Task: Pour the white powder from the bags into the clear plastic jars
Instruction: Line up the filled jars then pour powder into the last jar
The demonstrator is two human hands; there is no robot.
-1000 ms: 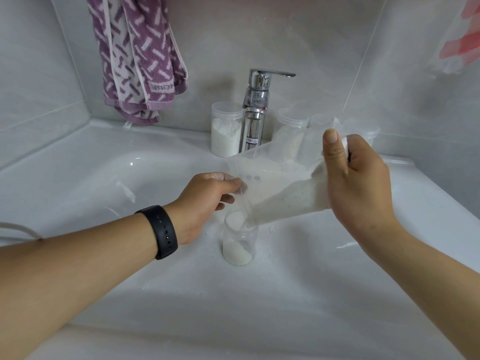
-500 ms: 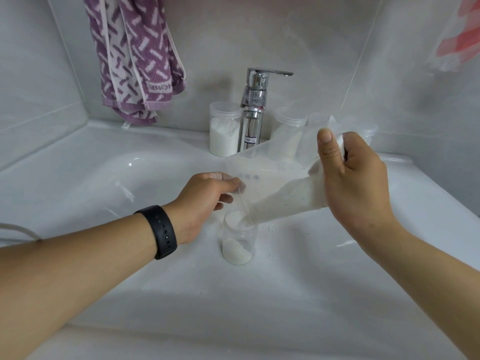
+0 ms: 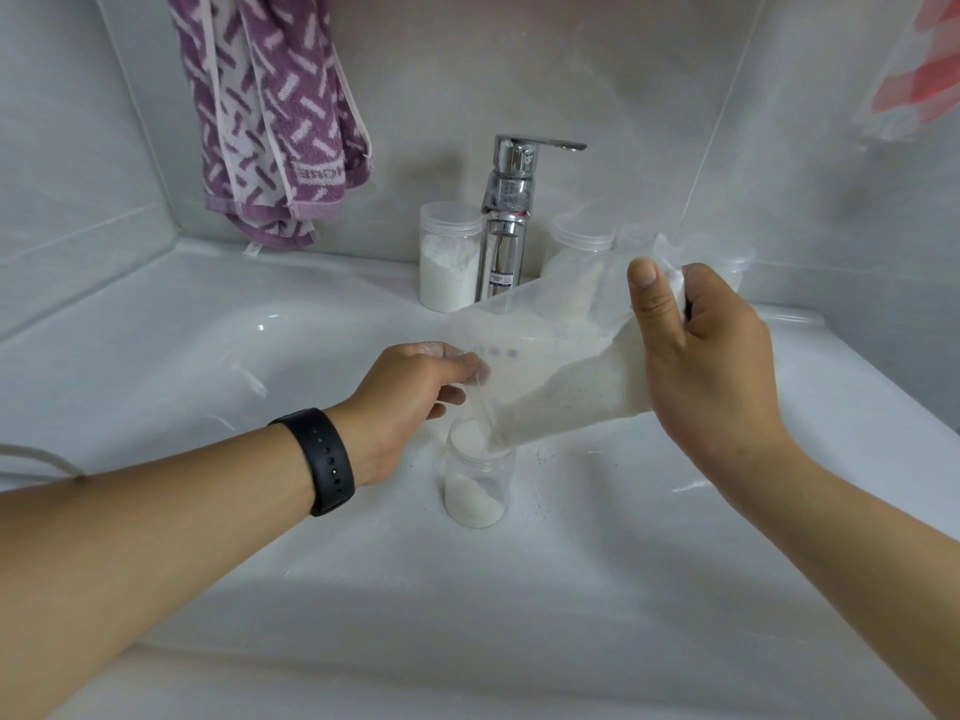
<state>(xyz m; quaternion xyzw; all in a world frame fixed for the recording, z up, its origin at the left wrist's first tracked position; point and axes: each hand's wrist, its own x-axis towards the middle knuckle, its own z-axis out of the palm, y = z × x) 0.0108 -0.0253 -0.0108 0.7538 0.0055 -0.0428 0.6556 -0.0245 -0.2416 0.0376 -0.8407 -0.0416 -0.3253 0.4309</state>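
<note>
A clear plastic bag (image 3: 566,392) of white powder is tilted down to the left, its open mouth over a small clear jar (image 3: 477,483) standing in the white sink basin (image 3: 260,511). The jar holds a low layer of powder. My left hand (image 3: 410,402) pinches the bag's lower mouth edge just above the jar. My right hand (image 3: 706,366) grips the bag's raised closed end. Two more jars stand at the back: one (image 3: 449,257) left of the tap, about half full, another (image 3: 576,262) right of it, partly hidden behind the bag.
A chrome tap (image 3: 506,220) rises behind the bag. A purple patterned towel (image 3: 275,122) hangs on the wall at the back left. Spilled powder (image 3: 543,454) dusts the basin beside the jar. A red and white bag (image 3: 914,70) hangs at the top right.
My right hand has lifted the bag's closed end slightly, and powder keeps sliding toward the mouth. The left hand and the jar have stayed in place.
</note>
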